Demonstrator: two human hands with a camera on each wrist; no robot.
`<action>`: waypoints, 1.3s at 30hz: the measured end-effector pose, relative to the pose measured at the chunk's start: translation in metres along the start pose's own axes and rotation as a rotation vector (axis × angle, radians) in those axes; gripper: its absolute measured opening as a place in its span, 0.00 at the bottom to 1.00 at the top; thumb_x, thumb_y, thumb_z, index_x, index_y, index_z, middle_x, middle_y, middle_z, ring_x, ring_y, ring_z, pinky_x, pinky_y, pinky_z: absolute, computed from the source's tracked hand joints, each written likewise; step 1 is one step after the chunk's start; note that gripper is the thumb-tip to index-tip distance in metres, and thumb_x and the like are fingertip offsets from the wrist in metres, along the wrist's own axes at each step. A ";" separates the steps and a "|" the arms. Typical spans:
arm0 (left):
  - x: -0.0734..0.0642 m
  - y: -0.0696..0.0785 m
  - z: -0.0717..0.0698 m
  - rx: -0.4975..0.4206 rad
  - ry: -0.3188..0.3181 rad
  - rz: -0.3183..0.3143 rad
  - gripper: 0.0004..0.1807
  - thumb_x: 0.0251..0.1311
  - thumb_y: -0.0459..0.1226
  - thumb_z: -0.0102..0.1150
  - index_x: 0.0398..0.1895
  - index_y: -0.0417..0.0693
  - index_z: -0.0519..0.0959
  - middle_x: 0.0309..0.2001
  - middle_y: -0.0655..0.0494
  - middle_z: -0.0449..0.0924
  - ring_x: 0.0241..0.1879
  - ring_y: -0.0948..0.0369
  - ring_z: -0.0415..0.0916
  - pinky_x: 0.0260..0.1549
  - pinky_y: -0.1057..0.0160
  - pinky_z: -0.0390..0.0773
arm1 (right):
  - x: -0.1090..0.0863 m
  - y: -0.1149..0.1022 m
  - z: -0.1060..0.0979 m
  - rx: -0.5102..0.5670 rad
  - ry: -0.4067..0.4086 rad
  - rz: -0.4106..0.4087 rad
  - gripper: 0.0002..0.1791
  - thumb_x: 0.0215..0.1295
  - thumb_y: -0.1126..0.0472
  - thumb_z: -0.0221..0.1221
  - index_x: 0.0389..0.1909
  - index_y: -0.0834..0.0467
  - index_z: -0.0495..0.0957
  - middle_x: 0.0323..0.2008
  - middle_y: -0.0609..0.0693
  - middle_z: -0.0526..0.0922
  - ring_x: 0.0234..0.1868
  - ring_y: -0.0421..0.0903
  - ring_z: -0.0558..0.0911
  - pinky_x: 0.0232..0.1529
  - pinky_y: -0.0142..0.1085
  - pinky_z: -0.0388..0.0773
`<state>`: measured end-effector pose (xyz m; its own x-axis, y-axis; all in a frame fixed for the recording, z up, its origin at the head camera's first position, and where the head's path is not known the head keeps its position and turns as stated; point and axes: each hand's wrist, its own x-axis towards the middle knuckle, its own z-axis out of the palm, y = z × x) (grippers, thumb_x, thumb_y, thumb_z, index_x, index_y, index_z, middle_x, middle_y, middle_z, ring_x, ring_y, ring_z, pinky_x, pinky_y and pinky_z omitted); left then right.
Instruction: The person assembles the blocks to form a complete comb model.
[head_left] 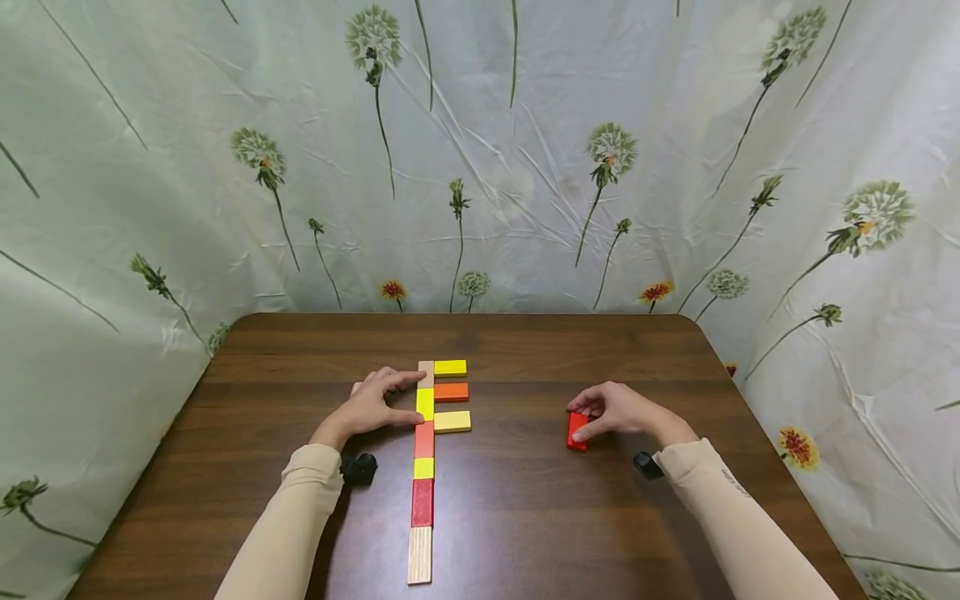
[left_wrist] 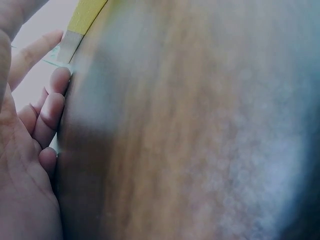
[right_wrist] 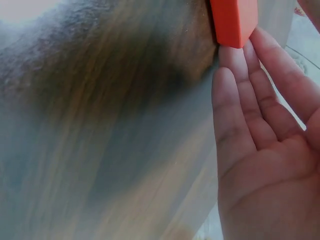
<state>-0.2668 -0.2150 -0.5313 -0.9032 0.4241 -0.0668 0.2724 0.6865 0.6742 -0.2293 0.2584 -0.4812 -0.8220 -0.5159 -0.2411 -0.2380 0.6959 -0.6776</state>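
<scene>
My right hand [head_left: 617, 410] pinches a red block [head_left: 577, 431] between thumb and fingers at the right part of the table; its end [right_wrist: 232, 22] shows past the fingertips in the right wrist view. My left hand [head_left: 369, 407] lies beside a column of blocks. Its extended index finger touches the pale wooden block [head_left: 425, 367] at the column's far end, and its thumb touches where a yellow block [head_left: 425, 403] meets an orange-red block [head_left: 424, 439]. Nearer along the column come a smaller yellow block [head_left: 423, 468], a dark red block [head_left: 422, 502] and a striped wooden block [head_left: 420, 555].
Right of the column, three blocks stick out sideways: a yellow one [head_left: 450, 368], an orange one [head_left: 451, 392] and a pale yellow one [head_left: 452, 421]. All lie on a brown wooden table [head_left: 510, 500]. Behind it hangs a flower-patterned curtain [head_left: 525, 192].
</scene>
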 end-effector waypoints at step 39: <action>0.000 0.002 0.001 0.002 -0.001 0.001 0.45 0.54 0.59 0.80 0.77 0.65 0.75 0.58 0.50 0.77 0.61 0.52 0.69 0.51 0.49 0.60 | -0.020 0.016 0.014 0.094 0.064 -0.047 0.17 0.59 0.66 0.78 0.49 0.63 0.88 0.42 0.51 0.89 0.40 0.38 0.83 0.45 0.31 0.83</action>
<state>-0.2658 -0.2134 -0.5303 -0.9028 0.4248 -0.0668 0.2735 0.6871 0.6731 -0.2094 0.2725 -0.4969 -0.8433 -0.5118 -0.1642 -0.2303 0.6201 -0.7500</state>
